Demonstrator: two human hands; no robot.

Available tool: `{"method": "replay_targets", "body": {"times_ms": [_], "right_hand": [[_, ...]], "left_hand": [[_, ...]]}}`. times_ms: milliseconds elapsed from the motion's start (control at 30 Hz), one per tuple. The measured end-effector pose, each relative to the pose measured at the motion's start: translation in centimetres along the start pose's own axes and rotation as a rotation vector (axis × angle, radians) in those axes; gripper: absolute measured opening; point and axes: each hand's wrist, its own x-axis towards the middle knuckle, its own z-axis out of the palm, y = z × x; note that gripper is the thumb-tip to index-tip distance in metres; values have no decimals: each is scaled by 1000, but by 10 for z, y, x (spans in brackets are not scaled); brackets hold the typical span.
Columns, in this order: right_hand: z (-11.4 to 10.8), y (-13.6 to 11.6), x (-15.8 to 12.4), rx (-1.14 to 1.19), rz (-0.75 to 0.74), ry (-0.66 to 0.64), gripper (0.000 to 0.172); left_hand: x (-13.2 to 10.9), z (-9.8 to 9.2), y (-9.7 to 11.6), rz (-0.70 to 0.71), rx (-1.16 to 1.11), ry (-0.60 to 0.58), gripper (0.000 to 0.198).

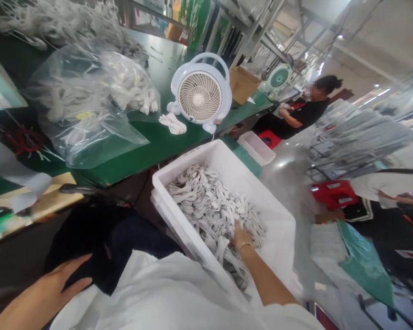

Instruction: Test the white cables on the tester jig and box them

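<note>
My right hand (pixel 241 234) reaches down into a white plastic bin (pixel 282 215) beside me, its fingers buried among several coiled white cable bundles (pixel 206 197); I cannot see whether it grips one. My left hand (pixel 60 280) lies flat with fingers stretched out on my dark-clothed lap, holding nothing. A white garment covers my chest and right arm at the bottom of the view.
A green worktable (pixel 165 142) holds a white desk fan (pixel 200 94), a loose cable bundle (pixel 172 123) and clear bags of cables (pixel 89 96). A smaller white bin (pixel 256 147) sits beyond. Two other people sit at the right, near red stools (pixel 332 192).
</note>
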Motion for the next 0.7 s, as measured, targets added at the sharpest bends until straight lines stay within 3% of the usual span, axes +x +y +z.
{"method": "replay_targets", "body": {"times_ms": [133, 267, 567, 700], "right_hand": [[-2, 1, -14, 68, -108, 135, 62], [-31, -8, -24, 228, -290, 252, 50], [-112, -113, -15, 765, -666, 416, 45], [-144, -141, -32, 989, -807, 438, 44]], "left_hand": [[-7, -8, 15, 34, -37, -26, 47], [-14, -8, 15, -1, -47, -34, 48], [-16, -4, 18, 43, -403, 39, 45], [-25, -15, 38, -10, -577, 40, 40]]}}
